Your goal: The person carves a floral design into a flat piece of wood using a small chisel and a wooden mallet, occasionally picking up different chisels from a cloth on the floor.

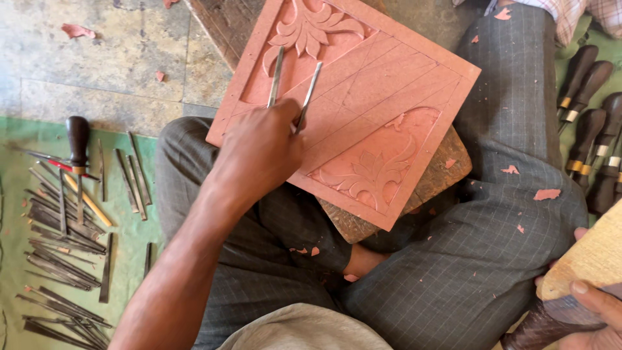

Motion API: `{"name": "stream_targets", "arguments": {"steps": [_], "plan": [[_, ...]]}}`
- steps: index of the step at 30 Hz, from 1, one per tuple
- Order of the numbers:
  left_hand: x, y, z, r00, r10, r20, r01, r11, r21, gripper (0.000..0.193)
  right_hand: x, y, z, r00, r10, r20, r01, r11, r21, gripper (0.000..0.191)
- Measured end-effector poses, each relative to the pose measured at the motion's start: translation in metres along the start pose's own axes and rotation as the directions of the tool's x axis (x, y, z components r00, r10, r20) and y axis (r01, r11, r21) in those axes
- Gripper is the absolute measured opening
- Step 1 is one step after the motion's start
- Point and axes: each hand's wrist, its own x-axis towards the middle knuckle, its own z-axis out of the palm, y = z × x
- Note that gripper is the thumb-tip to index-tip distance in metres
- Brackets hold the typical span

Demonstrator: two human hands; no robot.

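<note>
— Head view, looking down at your lap: what does your left hand hold?

— My left hand is closed around two thin metal chisels. Their shafts stand out past my fingers and lie over the square reddish-pink stone slab. The tips reach to the carved leaf relief in the far corner of the slab.

— Where is the slab?

— It rests tilted on a brown wooden block, over my crossed legs in grey checked trousers. Straight lines are scratched across its flat middle, and a second carved leaf panel sits in the near corner.

— And your right hand?

— It is at the lower right edge of the picture. The fingers are wrapped around the dark turned handle of a pale wooden mallet.

— What lies around you?

— At my left, many slim dark metal carving tools are spread on a green cloth, together with one tool with a dark wooden handle. At my right, a row of dark-handled chisels with brass rings lies. Small pink stone chips are on my trousers.
</note>
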Motion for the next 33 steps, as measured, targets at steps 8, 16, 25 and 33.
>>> {"name": "stream_targets", "arguments": {"steps": [8,16,25,33], "plan": [[0.024,-0.002,0.002,0.999,0.022,0.035,-0.026,0.995,0.101,0.014,0.014,0.01,0.018,0.998,-0.062,0.031,0.059,0.995,0.075,0.071],[0.064,0.001,-0.001,0.996,-0.023,0.09,0.013,0.994,0.107,0.005,0.027,0.011,0.026,0.991,-0.118,0.066,0.108,0.984,0.14,0.07],[0.04,-0.016,-0.009,0.99,-0.074,-0.116,0.068,0.996,-0.056,0.028,0.027,0.008,0.043,0.986,-0.151,0.066,0.139,0.977,0.164,0.067],[0.026,-0.053,-0.005,0.963,-0.096,-0.25,0.112,0.992,0.052,0.022,0.024,-0.002,0.085,0.982,-0.176,0.062,0.16,0.966,0.205,0.065]]}}
